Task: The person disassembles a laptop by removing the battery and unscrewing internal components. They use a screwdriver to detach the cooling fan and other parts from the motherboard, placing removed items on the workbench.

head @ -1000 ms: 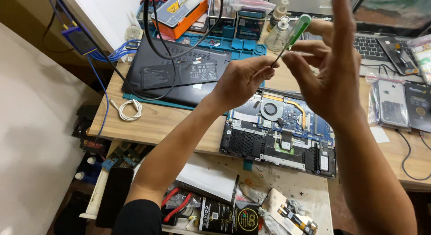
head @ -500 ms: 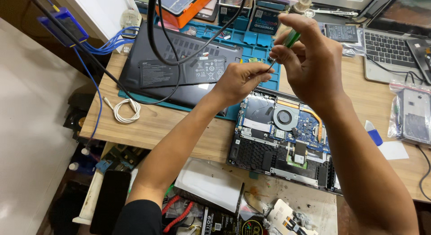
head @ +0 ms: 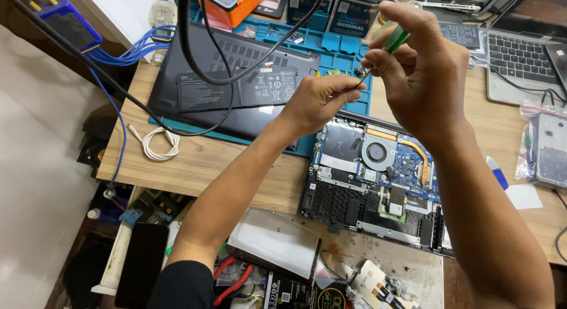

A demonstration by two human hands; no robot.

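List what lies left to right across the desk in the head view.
Coiled white cable → black laptop cover → left hand → right hand holding green screwdriver → bagged part.

Both hands now sit lower and closer in than a second ago. The right hand, earlier with its fingers spread upward, now curls tight around the green screwdriver. The left hand still pinches at the tip, now above the opened laptop near the desk's front edge.

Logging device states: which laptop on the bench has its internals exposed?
The laptop beneath the hands, showing fan and circuit board; the black one left still wears its bottom cover.
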